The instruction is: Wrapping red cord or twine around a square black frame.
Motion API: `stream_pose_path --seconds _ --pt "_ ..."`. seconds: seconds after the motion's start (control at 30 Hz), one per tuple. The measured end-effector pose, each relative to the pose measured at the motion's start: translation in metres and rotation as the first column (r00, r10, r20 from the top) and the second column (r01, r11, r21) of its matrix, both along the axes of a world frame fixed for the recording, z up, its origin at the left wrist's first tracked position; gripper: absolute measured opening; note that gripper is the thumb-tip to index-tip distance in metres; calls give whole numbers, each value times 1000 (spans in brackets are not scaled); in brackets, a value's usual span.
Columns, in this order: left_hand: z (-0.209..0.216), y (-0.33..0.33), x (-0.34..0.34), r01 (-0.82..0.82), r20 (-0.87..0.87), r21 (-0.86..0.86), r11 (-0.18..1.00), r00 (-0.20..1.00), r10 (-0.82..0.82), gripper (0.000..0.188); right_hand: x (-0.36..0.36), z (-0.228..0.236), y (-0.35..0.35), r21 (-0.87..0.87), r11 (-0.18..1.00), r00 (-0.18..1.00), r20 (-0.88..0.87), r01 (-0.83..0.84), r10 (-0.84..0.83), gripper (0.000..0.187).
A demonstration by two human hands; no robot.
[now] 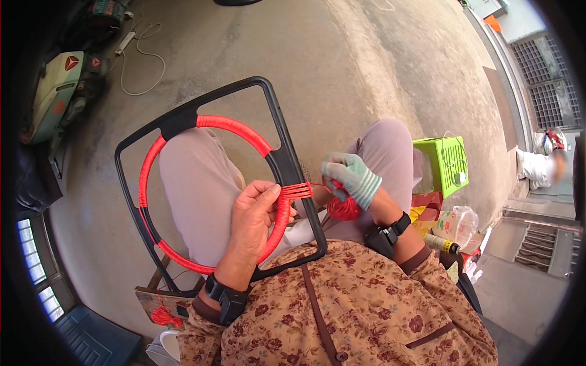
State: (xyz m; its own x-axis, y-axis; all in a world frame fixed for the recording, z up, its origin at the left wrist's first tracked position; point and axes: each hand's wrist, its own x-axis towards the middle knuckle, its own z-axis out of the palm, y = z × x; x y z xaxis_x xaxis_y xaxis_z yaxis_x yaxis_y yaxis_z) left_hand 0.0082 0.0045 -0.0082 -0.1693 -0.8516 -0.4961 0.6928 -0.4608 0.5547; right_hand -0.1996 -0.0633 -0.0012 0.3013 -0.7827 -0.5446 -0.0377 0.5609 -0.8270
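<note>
A black square frame [178, 122] with a round inner ring rests tilted across my lap. Much of the ring is wound tightly with red cord [235, 126], while short stretches stay black. My bare left hand [253, 210] pinches the wound ring at its right side, thumb on top. Just beyond the thumb, several loose red strands [297, 191] span from the ring to the frame's right bar. In a striped pale-green glove, my right hand [349, 177] is closed on the red cord to the right of that bar. A bundle of red cord [343, 209] hangs under this hand.
A bright green slatted plastic basket [450, 161] stands right of my knee, with plastic bags and a can [438, 243] nearer me. At left are a scooter [61, 85] and a power strip [125, 43] with a white cable. More red cord [165, 316] hangs by a wooden edge at lower left.
</note>
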Motion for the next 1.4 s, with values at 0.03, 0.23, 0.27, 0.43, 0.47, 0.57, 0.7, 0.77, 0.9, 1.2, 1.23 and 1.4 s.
stream_pose_path --seconds 0.03,0.23,0.27,0.43,0.47,0.57,0.7,0.77,0.9,1.2,1.23,1.4 --pt "0 0 0 -8 14 -5 1000 1000 9 8 6 4 -1 18 998 996 -74 -54 55 22" --pt "-1 1 0 42 59 -49 998 998 -39 5 18 16 -10 -11 961 945 -185 -277 270 24" --pt "-1 2 0 41 56 -46 998 998 -38 5 16 17 -9 -7 961 944 -187 -278 272 24" --pt "1 7 -1 14 12 -27 1000 1000 -14 5 9 8 -1 -283 857 894 -262 -431 363 20" --pt "1 8 -1 15 8 -21 1000 1000 -14 5 10 13 1 -276 859 894 -262 -431 364 20" --pt "0 9 0 39 57 -7 999 998 -39 7 14 29 6 -47 925 917 -161 -376 365 19" --pt "-2 13 2 97 122 -27 995 988 -93 10 9 20 10 -70 906 898 -180 -418 401 20" --pt "-3 16 2 119 148 -28 992 982 -114 12 8 18 14 -137 885 888 -196 -445 416 21" --pt "-3 17 -1 128 197 -29 991 973 -120 13 8 22 19 -159 896 899 -228 -414 374 20" --pt "7 13 -3 106 124 -26 994 987 -102 10 0 27 34 -546 677 842 -494 -493 215 26" --pt "7 13 -3 106 128 -23 994 987 -103 10 -2 28 33 -594 554 784 -589 -583 195 28" --pt "5 7 -1 103 129 -46 994 987 -96 10 -6 34 32 -606 581 824 -516 -544 234 26"
